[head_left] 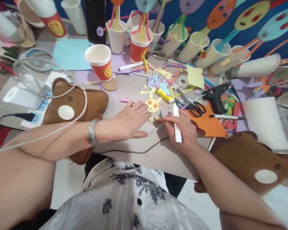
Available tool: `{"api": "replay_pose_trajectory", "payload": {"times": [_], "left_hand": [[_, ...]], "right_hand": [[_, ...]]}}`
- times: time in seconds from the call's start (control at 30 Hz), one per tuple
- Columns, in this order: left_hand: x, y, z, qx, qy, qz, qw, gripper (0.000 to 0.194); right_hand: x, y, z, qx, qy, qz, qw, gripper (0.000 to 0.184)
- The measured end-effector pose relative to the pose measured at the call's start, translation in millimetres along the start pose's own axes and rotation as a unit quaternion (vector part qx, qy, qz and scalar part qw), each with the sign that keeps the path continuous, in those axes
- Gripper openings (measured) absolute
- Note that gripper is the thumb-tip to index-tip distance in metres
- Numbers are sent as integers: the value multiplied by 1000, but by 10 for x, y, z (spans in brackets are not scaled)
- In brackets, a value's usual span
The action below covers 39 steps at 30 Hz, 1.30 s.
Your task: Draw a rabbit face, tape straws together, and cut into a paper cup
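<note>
My left hand (127, 119) lies over the table with its fingers spread. Its fingertips are beside a yellow paper face (152, 105) with orange eyes and rabbit-like ears. In my right hand (186, 131) is a white marker (177, 127), tilted up, its upper end near a yellow glue stick (164, 95). Small yellow paper circles (151, 120) lie below the face, one bearing a heart; my right index finger reaches to the other. A thin clear pen (156, 128) lies between my hands. A pink cap (125, 100) sits just past my left hand.
Black scissors (197, 109) and a black glue gun (216, 98) lie right, by orange paper (212, 123). Paper cups with face figures line the back; a red-and-white cup (99, 65) stands nearer. Brown cushions (93, 100) flank me. A white cable (85, 92) crosses my left forearm.
</note>
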State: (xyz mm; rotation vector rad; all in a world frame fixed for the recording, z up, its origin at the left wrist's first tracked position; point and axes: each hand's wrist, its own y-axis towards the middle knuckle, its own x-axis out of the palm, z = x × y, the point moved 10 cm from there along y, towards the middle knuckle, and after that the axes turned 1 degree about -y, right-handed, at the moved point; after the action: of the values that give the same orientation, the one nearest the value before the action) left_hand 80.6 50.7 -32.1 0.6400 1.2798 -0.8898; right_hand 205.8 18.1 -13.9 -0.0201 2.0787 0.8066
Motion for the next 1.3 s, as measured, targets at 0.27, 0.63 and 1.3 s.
{"api": "replay_pose_trajectory", "payload": {"times": [0.27, 0.63, 1.3], "left_hand": [[9, -7, 14, 28, -27, 18, 999, 63], [-33, -23, 43, 53, 13, 30, 998, 58], [-29, -13, 6, 36, 6, 44, 998, 58]], "right_hand": [[47, -27, 12, -3, 4, -14, 1000, 21], [29, 4, -69, -27, 5, -9, 1000, 24], [98, -6, -144, -72, 51, -52, 995, 30]]}}
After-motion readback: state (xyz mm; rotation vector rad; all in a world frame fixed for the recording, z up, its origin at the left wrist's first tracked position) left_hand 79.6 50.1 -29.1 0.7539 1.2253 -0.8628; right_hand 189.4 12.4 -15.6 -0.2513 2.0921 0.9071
